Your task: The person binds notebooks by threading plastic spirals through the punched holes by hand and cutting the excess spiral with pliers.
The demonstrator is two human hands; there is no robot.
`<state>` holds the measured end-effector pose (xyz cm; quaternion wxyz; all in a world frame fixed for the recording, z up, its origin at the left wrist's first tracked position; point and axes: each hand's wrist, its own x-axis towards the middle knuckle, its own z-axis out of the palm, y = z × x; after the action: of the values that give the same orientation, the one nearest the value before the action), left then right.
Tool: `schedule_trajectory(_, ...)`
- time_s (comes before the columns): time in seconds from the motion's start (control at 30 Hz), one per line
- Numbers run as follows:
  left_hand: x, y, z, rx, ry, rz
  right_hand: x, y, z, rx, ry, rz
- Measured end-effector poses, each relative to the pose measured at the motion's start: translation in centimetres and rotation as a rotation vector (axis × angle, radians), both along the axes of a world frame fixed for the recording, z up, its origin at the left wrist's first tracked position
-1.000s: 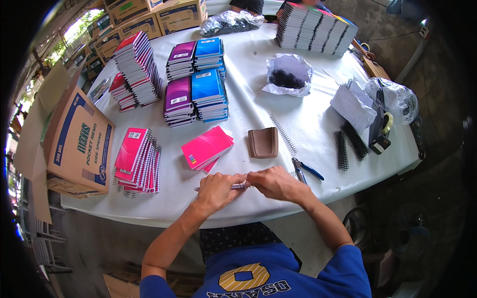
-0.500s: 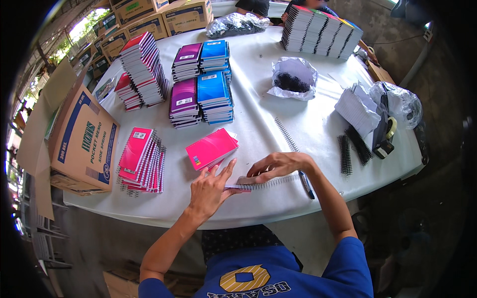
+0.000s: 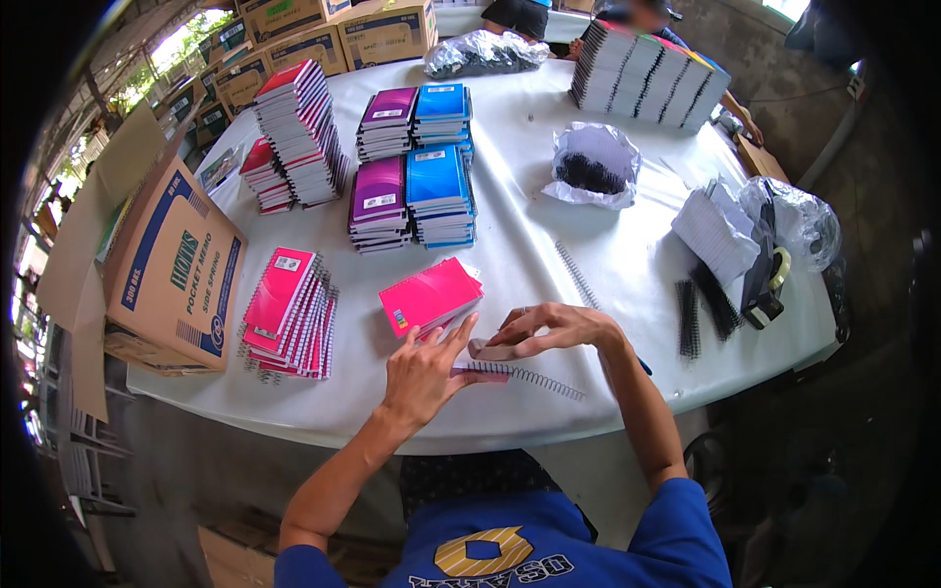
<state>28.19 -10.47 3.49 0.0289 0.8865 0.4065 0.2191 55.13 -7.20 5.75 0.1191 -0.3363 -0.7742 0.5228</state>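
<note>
My left hand is closed on a small pink notebook near the table's front edge, thumb below it and fingers above. A wire coil runs along the notebook's edge, and its free end sticks out to the right. Above that edge, my right hand is closed around a small greyish rounded piece, whose kind I cannot make out. Just beyond my left fingertips lies a short stack of pink notebooks. Past my right hand, a loose wire coil rests on the table.
Bound pink notebooks are piled at left beside an open carton. Purple notebooks and blue notebooks stand behind. At right lie black coils and a tape dispenser. Another person's hand shows at the far right.
My right hand and the greyish piece have shifted left along the coil and up off it. More of the coil's free end shows now. The view has shifted slightly.
</note>
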Motion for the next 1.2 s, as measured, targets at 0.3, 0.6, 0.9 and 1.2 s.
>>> schedule_trajectory(0.3,-0.8,0.1,0.1,-0.063,-0.094,0.069,0.0,-0.2,-0.8,-0.091,0.322,-0.042)
schedule_trajectory(0.6,-0.3,-1.0,-2.6,-0.334,-0.715,0.126,-1.6,0.3,-0.1,-0.017,-0.099,-0.043)
schedule_trajectory(0.9,0.9,-0.4,-4.6,-0.387,-0.885,0.091,0.6,0.7,-1.8,-0.033,0.116,-0.038)
schedule_trajectory(1.2,1.3,0.2,-5.7,-0.585,-1.059,0.023,-1.0,0.2,0.9,-0.005,-0.071,-0.098)
